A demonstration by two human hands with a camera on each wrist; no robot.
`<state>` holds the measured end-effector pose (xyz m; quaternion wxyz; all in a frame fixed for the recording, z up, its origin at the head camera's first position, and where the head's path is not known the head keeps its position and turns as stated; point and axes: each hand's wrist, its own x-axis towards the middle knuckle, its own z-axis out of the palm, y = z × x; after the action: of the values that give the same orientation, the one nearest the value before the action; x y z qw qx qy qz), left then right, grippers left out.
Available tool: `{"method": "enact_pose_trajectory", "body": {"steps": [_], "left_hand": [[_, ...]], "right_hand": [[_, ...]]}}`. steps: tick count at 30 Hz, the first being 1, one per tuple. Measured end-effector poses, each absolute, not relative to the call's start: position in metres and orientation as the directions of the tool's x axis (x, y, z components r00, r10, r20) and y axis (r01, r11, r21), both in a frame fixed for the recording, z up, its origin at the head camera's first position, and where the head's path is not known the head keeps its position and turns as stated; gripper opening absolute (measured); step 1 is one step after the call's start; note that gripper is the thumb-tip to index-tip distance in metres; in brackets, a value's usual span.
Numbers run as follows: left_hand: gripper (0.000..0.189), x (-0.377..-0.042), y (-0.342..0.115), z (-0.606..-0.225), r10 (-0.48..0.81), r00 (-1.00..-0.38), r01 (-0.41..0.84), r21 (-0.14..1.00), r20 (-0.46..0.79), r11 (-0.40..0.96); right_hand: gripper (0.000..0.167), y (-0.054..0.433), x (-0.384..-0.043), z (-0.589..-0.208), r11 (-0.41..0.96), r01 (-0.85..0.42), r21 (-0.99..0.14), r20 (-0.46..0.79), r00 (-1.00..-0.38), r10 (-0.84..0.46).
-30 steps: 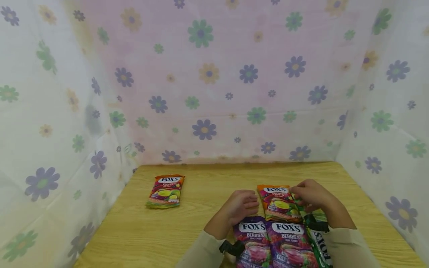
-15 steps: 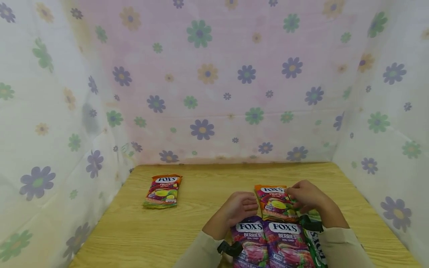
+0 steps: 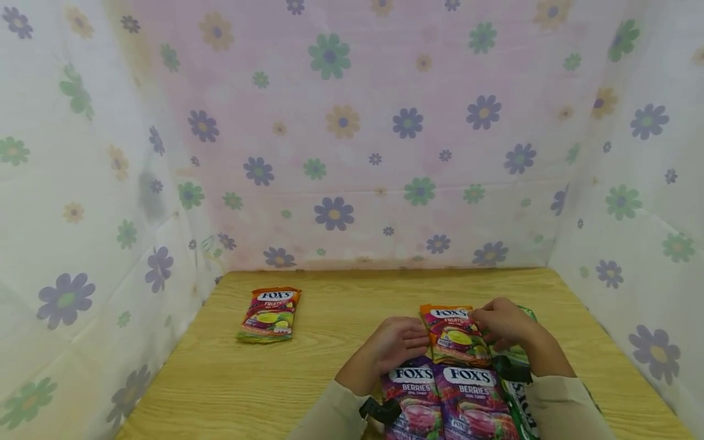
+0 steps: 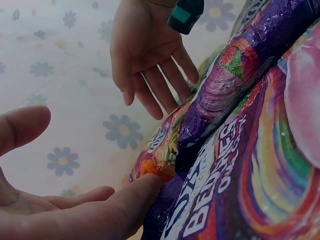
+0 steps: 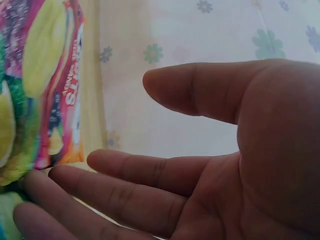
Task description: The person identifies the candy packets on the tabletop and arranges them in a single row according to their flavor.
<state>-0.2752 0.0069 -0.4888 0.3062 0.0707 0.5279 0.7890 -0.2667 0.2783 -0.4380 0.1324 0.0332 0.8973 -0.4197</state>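
Note:
In the head view an orange FOX'S Fruits candy bag (image 3: 456, 336) lies between my two hands. My left hand (image 3: 393, 345) is at its left side, fingers extended and close to its edge. On the other side, my right hand (image 3: 508, 327) has its fingertips at the bag's right edge. The right wrist view shows that hand's thumb raised, apart from the straight fingers. Two purple Berries bags, one on the left (image 3: 415, 403) and one on the right (image 3: 475, 403), lie side by side nearer me. Green candy bags (image 3: 522, 406) are partly hidden under my right hand and sleeve.
Another orange Fruits bag (image 3: 269, 315) lies alone at the left of the wooden table (image 3: 264, 391). Flower-printed cloth (image 3: 363, 140) walls in the table's back and both sides. A black strap sits on each wrist.
The right hand has shifted slightly left, and more of the green bag's far end shows behind it. The left hand stays nearly still beside the orange bag. The camera view sways slightly.

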Motion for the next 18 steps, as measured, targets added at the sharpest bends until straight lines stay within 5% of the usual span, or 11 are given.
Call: {"method": "enact_pose_trajectory", "body": {"steps": [18], "left_hand": [[0.072,-0.2746,0.0101,-0.4926,0.555,-0.806,-0.404,0.877,-0.206,-0.261]], "right_hand": [[0.04,0.277,-0.266,-0.4406,0.645,0.156,-0.748,-0.257,-0.964,-0.065]]}}
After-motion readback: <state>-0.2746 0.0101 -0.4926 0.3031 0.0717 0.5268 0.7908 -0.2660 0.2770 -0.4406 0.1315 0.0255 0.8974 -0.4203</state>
